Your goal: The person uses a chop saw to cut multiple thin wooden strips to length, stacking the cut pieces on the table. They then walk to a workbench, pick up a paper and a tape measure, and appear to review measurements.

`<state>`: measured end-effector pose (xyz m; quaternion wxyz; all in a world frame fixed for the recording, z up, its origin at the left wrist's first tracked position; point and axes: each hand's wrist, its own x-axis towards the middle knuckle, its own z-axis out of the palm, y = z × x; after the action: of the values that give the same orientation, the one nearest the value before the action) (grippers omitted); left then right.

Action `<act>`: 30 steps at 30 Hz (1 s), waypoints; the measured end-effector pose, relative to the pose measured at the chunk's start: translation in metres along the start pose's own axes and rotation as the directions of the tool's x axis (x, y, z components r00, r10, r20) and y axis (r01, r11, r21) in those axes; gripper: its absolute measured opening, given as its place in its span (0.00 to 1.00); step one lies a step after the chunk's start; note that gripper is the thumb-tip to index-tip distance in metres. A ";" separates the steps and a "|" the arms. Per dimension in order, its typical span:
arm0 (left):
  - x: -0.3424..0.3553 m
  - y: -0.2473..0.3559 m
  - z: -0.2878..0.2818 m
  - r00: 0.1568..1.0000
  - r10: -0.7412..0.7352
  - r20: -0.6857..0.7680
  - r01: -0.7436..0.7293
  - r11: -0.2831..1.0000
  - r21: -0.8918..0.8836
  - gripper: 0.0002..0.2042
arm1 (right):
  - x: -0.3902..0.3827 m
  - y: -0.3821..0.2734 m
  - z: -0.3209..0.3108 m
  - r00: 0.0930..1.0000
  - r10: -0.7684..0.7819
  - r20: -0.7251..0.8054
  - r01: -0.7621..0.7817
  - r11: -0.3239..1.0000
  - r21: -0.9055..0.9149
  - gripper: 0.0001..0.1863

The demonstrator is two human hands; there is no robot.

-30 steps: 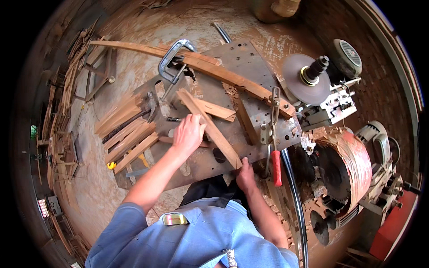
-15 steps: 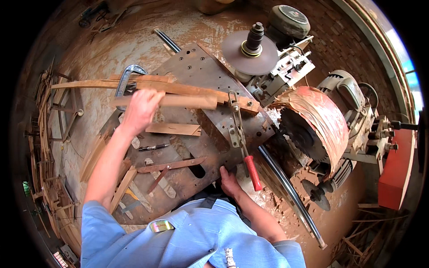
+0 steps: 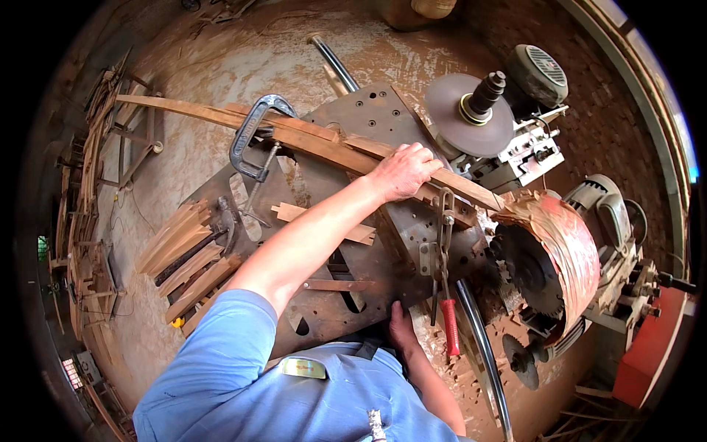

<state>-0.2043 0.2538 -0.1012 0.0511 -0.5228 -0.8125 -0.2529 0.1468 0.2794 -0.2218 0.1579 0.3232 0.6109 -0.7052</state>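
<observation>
My left hand (image 3: 405, 173) is closed over a short wooden strip (image 3: 471, 188), whose right end reaches close to the saw blade (image 3: 532, 269). The strip lies along a long, slightly curved wooden piece (image 3: 317, 146) on the metal table (image 3: 353, 309). A metal C-clamp (image 3: 241, 144) grips that long piece towards its left. Just below my left hand stands a toggle clamp (image 3: 450, 328) with a red handle. My right hand (image 3: 401, 328) holds the near edge of the table; its fingers are mostly hidden beneath. A notched wooden piece (image 3: 328, 224) lies below my left forearm.
A round disc (image 3: 468, 114) on a spindle stands at the far right, near a motor (image 3: 540, 74). A wrapped cover (image 3: 578, 250) arches over the saw blade. A metal rail (image 3: 482, 357) runs beside the table. Cut wood pieces (image 3: 177, 239) lie at its left.
My left hand has carried the wooden strip rightward, bringing its end nearer the saw blade. The head view has shifted, so the table sits lower and further right. My right hand stays at the edge.
</observation>
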 end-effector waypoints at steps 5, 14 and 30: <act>-0.018 -0.018 -0.004 0.998 -0.056 0.004 0.056 0.994 -0.092 0.16 | 0.001 0.004 0.004 0.998 0.029 0.052 -0.033 0.996 0.081 0.38; -0.004 -0.019 -0.009 0.961 -0.120 0.249 0.125 0.992 -0.006 0.24 | 0.007 -0.016 -0.001 0.998 0.026 0.049 -0.029 0.998 0.064 0.36; 0.026 -0.030 0.005 0.980 0.042 0.193 -0.101 0.946 0.308 0.40 | 0.047 -0.013 -0.016 0.991 -0.132 0.034 0.126 0.984 0.127 0.40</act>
<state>-0.2408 0.2678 -0.1075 0.0682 -0.5582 -0.8241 -0.0681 0.1075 0.3054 -0.2431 0.1041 0.2774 0.5818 -0.7574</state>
